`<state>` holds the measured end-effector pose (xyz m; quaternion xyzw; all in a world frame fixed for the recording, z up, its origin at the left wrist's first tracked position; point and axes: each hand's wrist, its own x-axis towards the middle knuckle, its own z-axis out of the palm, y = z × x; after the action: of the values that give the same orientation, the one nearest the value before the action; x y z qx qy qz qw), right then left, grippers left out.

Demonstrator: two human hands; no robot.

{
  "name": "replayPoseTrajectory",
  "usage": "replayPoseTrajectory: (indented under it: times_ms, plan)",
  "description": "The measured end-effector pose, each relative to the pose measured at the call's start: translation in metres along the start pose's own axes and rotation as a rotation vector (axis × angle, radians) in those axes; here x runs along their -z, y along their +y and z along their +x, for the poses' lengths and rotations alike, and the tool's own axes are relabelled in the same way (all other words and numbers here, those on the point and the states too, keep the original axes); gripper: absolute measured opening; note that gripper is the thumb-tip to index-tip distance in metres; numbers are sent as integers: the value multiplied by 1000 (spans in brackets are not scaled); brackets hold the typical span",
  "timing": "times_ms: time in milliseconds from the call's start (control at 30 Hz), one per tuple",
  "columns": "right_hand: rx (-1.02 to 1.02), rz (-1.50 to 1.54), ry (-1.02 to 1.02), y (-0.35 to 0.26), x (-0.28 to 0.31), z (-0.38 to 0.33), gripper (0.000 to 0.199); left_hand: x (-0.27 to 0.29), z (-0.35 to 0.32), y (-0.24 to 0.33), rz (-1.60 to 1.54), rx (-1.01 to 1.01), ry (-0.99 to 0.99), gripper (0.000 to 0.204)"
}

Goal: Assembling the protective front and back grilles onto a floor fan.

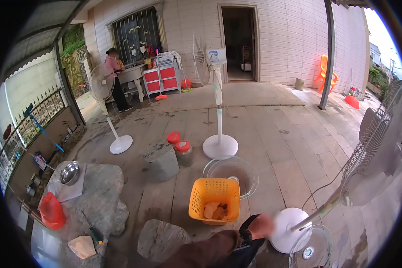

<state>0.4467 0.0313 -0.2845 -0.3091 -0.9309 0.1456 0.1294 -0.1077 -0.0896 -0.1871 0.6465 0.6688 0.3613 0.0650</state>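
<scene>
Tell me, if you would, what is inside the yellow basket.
In the basket lie irregular orange-tan pieces, their material unclear, with something dark at their right. Whatever may lie beneath the pieces is covered and cannot be seen.

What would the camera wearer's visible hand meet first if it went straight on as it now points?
Probably the round white fan base to its right, though the hand is blurred and its height unclear.

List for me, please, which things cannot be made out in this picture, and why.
In the head view:
Hand: blur hides finger positions and any touch on the white fan base.
Orange basket: its contents are too small and shadowed to name.
Red bag: its side hides any contents.
Doorway: darkness obscures most of the room.
Far-right fan: dark lens rim cuts its edge.
</scene>
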Motion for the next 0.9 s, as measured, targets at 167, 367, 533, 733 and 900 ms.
replayPoseTrajectory:
  times_ms: [167,367,533,733,900]
  plan:
    - [-279,104,-147,31,-31,3,41,-4,-5,-5,66,31,-4,16]
    - [-326,118,-117,23,-28,7,40,1,-3,-2,83,19,9,16]
    - [-88,129,-28,99,-72,-49,47,-7,8,3,5,-11,-28,17]
    - [-108,141,-121,22,-24,0,48,-1,-6,-1,51,17,-9,16]
    - [-71,88,-2,11,-14,13,44,-2,-3,-1,11,-24,89,15]
